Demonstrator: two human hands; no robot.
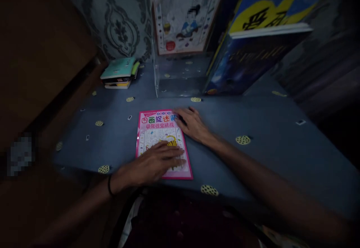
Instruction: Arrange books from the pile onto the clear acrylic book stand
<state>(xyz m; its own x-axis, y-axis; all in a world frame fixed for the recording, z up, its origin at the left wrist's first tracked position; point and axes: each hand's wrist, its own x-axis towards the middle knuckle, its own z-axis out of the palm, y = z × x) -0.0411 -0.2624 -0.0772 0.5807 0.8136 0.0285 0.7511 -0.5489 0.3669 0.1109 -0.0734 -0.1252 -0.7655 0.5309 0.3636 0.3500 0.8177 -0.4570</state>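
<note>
A pink-bordered picture book (159, 124) with a colourful title lies closed on the table, near its front edge. Flat across the lower part of its cover rests my left hand (160, 160), fingers stretched out to the right, hiding much of the cover picture. My right hand (189, 122) is at the book's upper right corner, its fingertips over the edge of the cover. The fingers of my right hand are extended and slightly blurred. Neither hand grips the book.
Behind the book stands a clear acrylic rack (180, 85) holding an upright picture book (188, 19) and a dark blue book (250, 60), with a blue and yellow book (261, 14) behind. A small stack of books (119, 70) lies at the back left of the patterned tablecloth (225, 120).
</note>
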